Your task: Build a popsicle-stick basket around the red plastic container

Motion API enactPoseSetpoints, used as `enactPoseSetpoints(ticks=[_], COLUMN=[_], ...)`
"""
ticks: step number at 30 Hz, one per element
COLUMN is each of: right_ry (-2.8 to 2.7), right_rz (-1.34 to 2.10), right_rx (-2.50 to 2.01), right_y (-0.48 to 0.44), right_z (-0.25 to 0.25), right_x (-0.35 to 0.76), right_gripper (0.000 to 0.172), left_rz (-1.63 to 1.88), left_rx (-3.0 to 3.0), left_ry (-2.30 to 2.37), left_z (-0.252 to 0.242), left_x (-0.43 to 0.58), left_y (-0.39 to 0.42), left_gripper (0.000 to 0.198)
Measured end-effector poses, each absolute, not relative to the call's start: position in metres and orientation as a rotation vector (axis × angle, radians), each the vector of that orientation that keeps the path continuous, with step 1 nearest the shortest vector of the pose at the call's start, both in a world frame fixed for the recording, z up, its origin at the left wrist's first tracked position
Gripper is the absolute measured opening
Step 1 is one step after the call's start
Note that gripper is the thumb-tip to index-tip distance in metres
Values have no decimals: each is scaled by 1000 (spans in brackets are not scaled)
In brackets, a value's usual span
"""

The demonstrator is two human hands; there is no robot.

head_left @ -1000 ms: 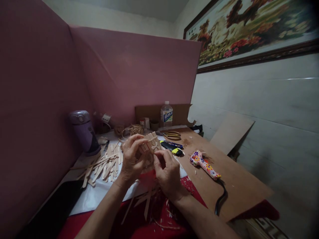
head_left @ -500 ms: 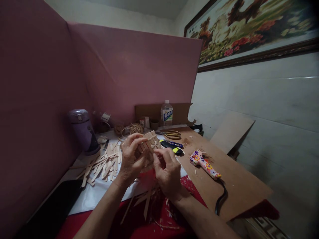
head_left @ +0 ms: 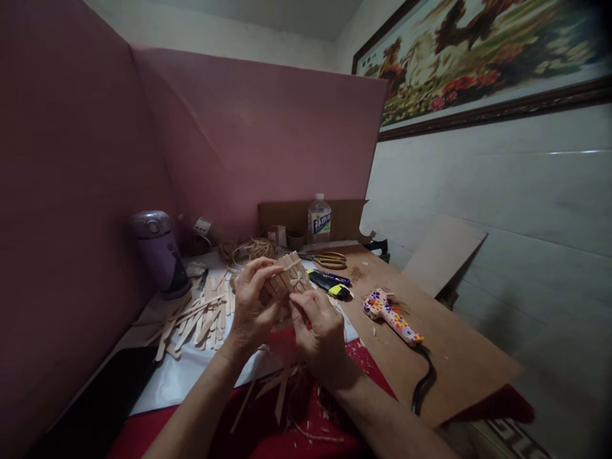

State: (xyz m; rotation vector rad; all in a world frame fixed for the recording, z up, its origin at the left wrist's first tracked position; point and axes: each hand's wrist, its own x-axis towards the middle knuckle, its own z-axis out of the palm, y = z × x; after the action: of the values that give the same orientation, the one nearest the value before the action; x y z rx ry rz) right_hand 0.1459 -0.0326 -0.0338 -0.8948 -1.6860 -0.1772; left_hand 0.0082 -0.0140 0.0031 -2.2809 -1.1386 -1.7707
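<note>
**Stick box held over the near edge**

Loose sticks (head_left: 201, 315) lie by the surface's (head_left: 459, 357) left edge. The left hand (head_left: 251, 306) has its fingers wrapped round the stick box (head_left: 287, 280), raised over the near edge, likely to steady it. The right hand (head_left: 320, 338) fingers pinch it below the twine bow (head_left: 298, 280). The glue gun (head_left: 392, 315) lies toward the right edge, apparently within reach.

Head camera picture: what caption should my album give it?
Left hand and right hand hold a craft-stick box with a twine bow, glue gun nearby.

Left hand (head_left: 251, 312) and right hand (head_left: 320, 335) hide the lower half of the craft-stick piece (head_left: 288, 273); framed painting (head_left: 478, 57), at one o'clock, is cropped.
</note>
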Motion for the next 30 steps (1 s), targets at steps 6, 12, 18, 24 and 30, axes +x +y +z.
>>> enactPoseSetpoints(ticks=[6,12,18,24,30], right_ry=[-1682,-1683,-1676,-1672,-1670], right_rz=[-143,-145,-154,-143,-138], right_rx=[-934,-959,-953,-955,-955], right_y=[-33,-31,-31,-30,-30], right_z=[-29,-30,-29,-29,-29], right_x=[145,145,145,145,145], right_gripper=[15,15,16,16,17], left_rz=[-1747,-1676,-1680,-1710,-1693], left_rx=[-2263,-2271,-2305,-2313,-2281], left_ry=[-1131,-1154,-1178,-1207,-1221], left_z=[2,0,1,1,1], left_x=[9,4,1,2,4], left_y=[-12,-10,-13,-13,-13], left_gripper=[25,27,28,27,27])
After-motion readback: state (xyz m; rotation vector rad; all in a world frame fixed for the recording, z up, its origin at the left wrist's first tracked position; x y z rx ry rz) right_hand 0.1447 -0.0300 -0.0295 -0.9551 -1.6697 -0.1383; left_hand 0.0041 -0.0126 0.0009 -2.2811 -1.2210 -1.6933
